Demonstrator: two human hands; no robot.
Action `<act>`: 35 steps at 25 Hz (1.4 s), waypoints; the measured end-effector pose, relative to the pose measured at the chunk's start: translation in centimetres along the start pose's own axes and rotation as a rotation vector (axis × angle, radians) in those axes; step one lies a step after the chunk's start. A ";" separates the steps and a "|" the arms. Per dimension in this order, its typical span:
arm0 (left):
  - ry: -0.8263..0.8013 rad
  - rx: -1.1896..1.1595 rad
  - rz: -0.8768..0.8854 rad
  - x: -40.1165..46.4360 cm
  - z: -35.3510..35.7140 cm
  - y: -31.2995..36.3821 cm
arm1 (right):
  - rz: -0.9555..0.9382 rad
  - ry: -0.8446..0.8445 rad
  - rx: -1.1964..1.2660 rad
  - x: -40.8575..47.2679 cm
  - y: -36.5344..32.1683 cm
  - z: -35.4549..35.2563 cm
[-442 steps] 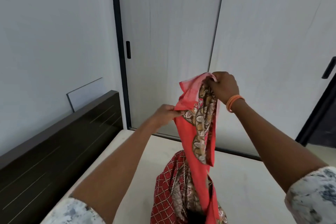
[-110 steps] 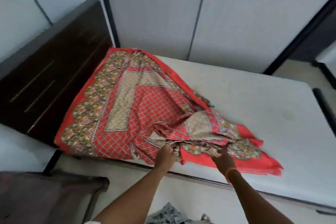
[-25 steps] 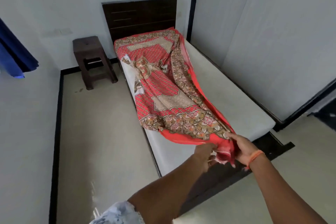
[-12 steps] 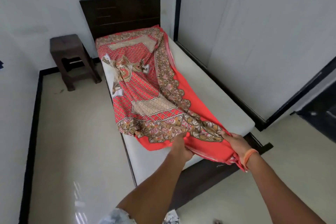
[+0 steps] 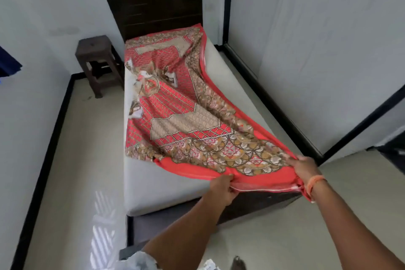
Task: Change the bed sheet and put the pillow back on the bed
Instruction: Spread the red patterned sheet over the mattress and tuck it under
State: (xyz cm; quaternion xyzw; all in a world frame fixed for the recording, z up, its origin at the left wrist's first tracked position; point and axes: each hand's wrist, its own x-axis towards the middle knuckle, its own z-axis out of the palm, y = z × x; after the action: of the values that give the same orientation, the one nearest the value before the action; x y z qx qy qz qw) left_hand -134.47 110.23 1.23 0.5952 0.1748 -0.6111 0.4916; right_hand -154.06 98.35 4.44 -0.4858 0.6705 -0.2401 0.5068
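Observation:
A red patterned bed sheet (image 5: 182,116) lies partly unfolded and crumpled along the pale bare mattress (image 5: 153,186), reaching from the dark headboard (image 5: 155,9) down towards the foot of the bed. My left hand (image 5: 222,188) grips the sheet's plain red bottom hem near the middle of the foot end. My right hand (image 5: 303,170), with an orange band on its wrist, grips the same hem at the right corner. The hem is stretched between both hands, just above the foot of the bed. No pillow is in view.
A dark brown stool (image 5: 98,61) stands left of the headboard. White sliding panels (image 5: 317,50) with black frames run close along the bed's right side. Pale floor (image 5: 83,160) lies left of the bed and at its foot.
My hands have moved further apart along the red hem, spreading the sheet wider across the foot of the bed. The right edge of the sheet now reaches further over the mattress.

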 end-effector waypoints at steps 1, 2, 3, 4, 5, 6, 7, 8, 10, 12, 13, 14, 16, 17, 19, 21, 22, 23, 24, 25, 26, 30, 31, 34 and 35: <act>-0.080 0.032 -0.023 -1.0 2.5 -1.3 | -0.046 0.114 0.008 0.7 -0.1 -3.1; -0.133 0.061 -0.033 -1.9 4.7 -2.5 | -0.106 0.247 0.005 1.1 -0.2 -5.8; -0.182 0.077 -0.041 -2.5 7.2 -3.8 | -0.141 0.365 -0.011 1.9 0.2 -8.5; -0.209 0.095 -0.057 -3.0 9.2 -5.0 | -0.153 0.432 -0.034 2.6 1.4 -10.6; -0.212 0.108 -0.065 -3.0 10.6 -6.4 | -0.110 0.455 -0.054 3.2 3.2 -12.2; -0.197 0.114 -0.085 -2.6 11.3 -7.7 | -0.039 0.447 -0.077 3.5 5.1 -13.2; -0.181 0.122 -0.104 -2.0 11.7 -8.9 | 0.026 0.417 -0.117 3.7 6.9 -13.9; -0.174 0.161 -0.106 -1.1 11.6 -9.6 | 0.067 0.385 -0.155 4.3 8.3 -14.1; -0.146 0.184 -0.081 0.5 11.7 -10.9 | 0.073 0.328 -0.183 5.8 9.5 -14.3; -0.068 0.164 -0.067 1.3 12.1 -12.4 | 0.052 0.307 -0.215 7.8 10.0 -14.5; -0.034 0.158 -0.074 1.5 12.5 -12.9 | 0.046 0.305 -0.229 9.0 10.6 -14.7; -0.014 0.163 -0.080 1.6 13.2 -13.4 | 0.051 0.290 -0.229 10.5 11.4 -15.3; 0.015 0.137 -0.069 2.3 15.4 -14.3 | 0.051 0.236 -0.187 13.3 11.7 -16.4; 0.038 0.116 -0.061 2.7 16.6 -14.8 | 0.042 0.214 -0.165 14.5 11.7 -16.9; 0.097 0.102 -0.060 4.0 19.5 -16.5 | 0.033 0.177 -0.148 17.2 12.5 -18.9; 0.132 0.114 -0.079 5.4 22.5 -18.6 | 0.007 0.158 -0.164 19.4 13.7 -21.4; 0.135 0.120 -0.097 6.2 24.0 -19.5 | -0.017 0.162 -0.184 20.6 14.6 -22.7; 0.144 0.121 -0.118 6.9 25.5 -20.5 | -0.034 0.177 -0.226 21.5 15.5 -24.0; 0.155 0.124 -0.139 7.7 26.8 -21.4 | -0.051 0.190 -0.292 22.5 16.8 -25.0; 0.161 0.139 -0.166 8.4 27.7 -22.1 | -0.050 0.207 -0.359 23.2 17.8 -25.5; 0.165 0.168 -0.192 9.4 28.1 -22.9 | -0.060 0.210 -0.411 23.9 18.9 -25.8; 0.191 0.350 -0.310 13.9 28.5 -24.8 | 0.056 0.214 -0.539 28.6 22.8 -24.4; 0.208 0.381 -0.322 14.6 28.4 -24.6 | 0.100 0.213 -0.562 29.6 23.2 -23.7; 0.222 0.450 -0.278 16.1 27.5 -23.9 | 0.236 0.206 -0.579 31.7 24.3 -22.0; 0.215 0.460 -0.273 16.5 27.1 -23.6 | 0.286 0.208 -0.567 31.8 24.5 -21.5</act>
State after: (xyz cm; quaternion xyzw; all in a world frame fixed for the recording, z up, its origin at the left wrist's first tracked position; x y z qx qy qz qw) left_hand -165.47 92.85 -16.09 0.7235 0.1610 -0.6286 0.2356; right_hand -184.12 76.29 -21.73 -0.4813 0.8201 -0.0188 0.3088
